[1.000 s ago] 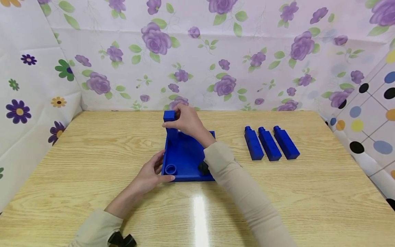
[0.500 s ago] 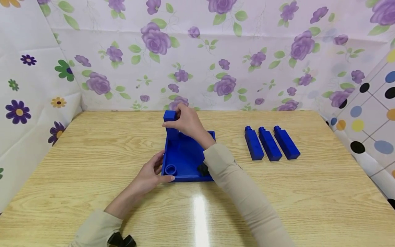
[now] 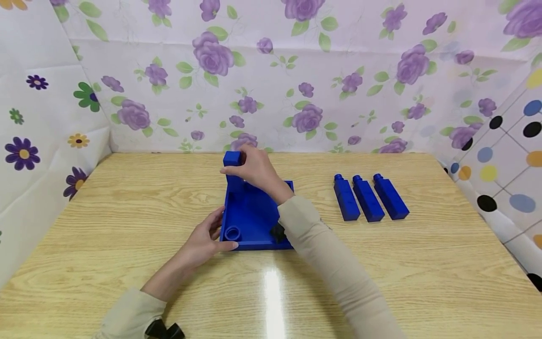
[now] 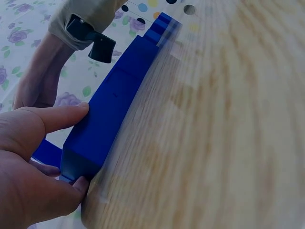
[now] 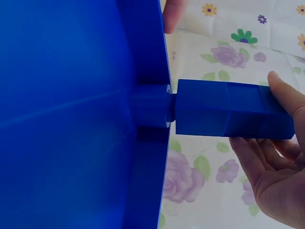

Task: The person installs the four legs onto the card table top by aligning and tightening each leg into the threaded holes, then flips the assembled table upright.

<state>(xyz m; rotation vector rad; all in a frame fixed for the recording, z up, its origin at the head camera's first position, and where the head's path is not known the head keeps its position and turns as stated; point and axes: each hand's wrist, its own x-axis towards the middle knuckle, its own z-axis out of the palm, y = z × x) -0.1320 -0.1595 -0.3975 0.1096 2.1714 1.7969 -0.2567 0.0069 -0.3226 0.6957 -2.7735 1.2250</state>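
A shallow blue tabletop [image 3: 256,212], rimmed like a tray, lies upside down on the wooden table. My left hand [image 3: 203,241] grips its near left corner, thumb over the front rim and fingers along the left side. At the far left corner my right hand [image 3: 257,168] pinches the upper end of an upright square blue table leg [image 5: 205,107]. In the right wrist view, that leg's narrow end enters a round corner socket [image 5: 151,106], with a little of the neck visible. Another ring-shaped socket [image 3: 232,233] is at the near left corner.
Three more blue legs with threaded ends, the left one [image 3: 346,197] among them, lie side by side on the table [image 3: 427,263] at right. A flowered cloth [image 3: 271,94] stands behind the table's back edge. The right forearm covers the tabletop's right side.
The view has shifted very slightly. Both hands keep their places, and the leg stays upright at the far left corner.
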